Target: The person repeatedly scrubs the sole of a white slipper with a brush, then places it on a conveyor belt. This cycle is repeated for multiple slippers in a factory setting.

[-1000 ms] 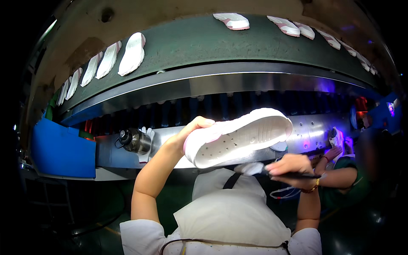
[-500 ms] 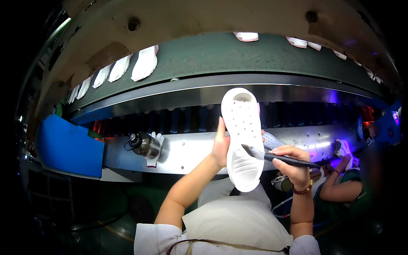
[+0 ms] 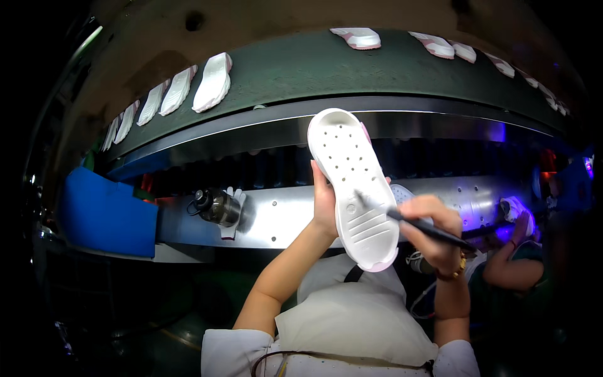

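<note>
My left hand [image 3: 325, 202] holds a white shoe [image 3: 355, 185] upright with its sole facing me, toe end up. The sole has small round holes and grooves near the heel. My right hand [image 3: 432, 231] grips a thin dark brush [image 3: 411, 223] whose tip touches the middle of the sole. A pink edge shows at the shoe's side and heel.
A green conveyor belt [image 3: 301, 66] curves across the top, carrying several white soles [image 3: 212, 81] at left and pink-white shoes [image 3: 438, 45] at right. A blue bin [image 3: 103, 213] sits left; a dark bottle [image 3: 215, 206] lies on the metal shelf [image 3: 282, 213]. Another person [image 3: 518, 264] works at right.
The shoe turned from lying sideways to standing upright with its sole toward me. My right hand brought the brush onto the sole.
</note>
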`<state>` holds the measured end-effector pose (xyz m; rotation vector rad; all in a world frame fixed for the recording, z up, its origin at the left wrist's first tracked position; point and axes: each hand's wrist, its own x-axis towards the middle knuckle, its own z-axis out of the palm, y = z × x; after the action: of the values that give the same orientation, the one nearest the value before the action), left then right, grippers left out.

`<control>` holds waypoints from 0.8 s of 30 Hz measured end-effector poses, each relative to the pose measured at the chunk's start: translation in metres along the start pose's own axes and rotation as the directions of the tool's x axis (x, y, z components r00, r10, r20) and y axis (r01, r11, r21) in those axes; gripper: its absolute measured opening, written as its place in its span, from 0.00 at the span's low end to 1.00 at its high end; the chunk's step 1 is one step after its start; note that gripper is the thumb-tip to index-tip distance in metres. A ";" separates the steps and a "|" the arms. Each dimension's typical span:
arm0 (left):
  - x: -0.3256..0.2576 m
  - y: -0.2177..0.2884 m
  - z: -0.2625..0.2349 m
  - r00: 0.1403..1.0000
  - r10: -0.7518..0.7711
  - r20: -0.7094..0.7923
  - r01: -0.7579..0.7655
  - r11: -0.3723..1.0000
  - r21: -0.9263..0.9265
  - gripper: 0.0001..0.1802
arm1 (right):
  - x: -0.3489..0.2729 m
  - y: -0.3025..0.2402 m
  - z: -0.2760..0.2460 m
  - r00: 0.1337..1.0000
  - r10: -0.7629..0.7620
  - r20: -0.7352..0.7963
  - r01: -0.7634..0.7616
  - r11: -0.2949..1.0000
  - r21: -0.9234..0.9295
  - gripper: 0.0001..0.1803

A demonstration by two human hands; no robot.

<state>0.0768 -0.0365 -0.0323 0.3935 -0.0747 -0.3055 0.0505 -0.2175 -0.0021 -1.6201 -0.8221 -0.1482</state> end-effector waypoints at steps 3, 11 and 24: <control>0.003 0.005 0.003 0.998 0.039 0.049 -0.041 0.998 0.046 0.46 | 0.003 0.000 0.014 0.994 -0.107 0.011 0.107 0.994 -0.007 0.10; 0.003 0.024 0.007 0.990 0.135 0.037 -0.138 0.984 0.108 0.45 | -0.016 0.013 0.001 0.997 0.000 0.072 -0.005 0.998 0.067 0.12; -0.020 -0.007 0.010 0.989 0.092 0.113 -0.107 0.985 0.135 0.38 | -0.025 0.017 0.036 0.937 0.340 -0.080 -0.162 0.625 0.764 0.08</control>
<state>0.0550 -0.0400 -0.0261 0.5120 -0.2205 -0.2222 0.0291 -0.1957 -0.0376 -0.8751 -0.3744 0.2039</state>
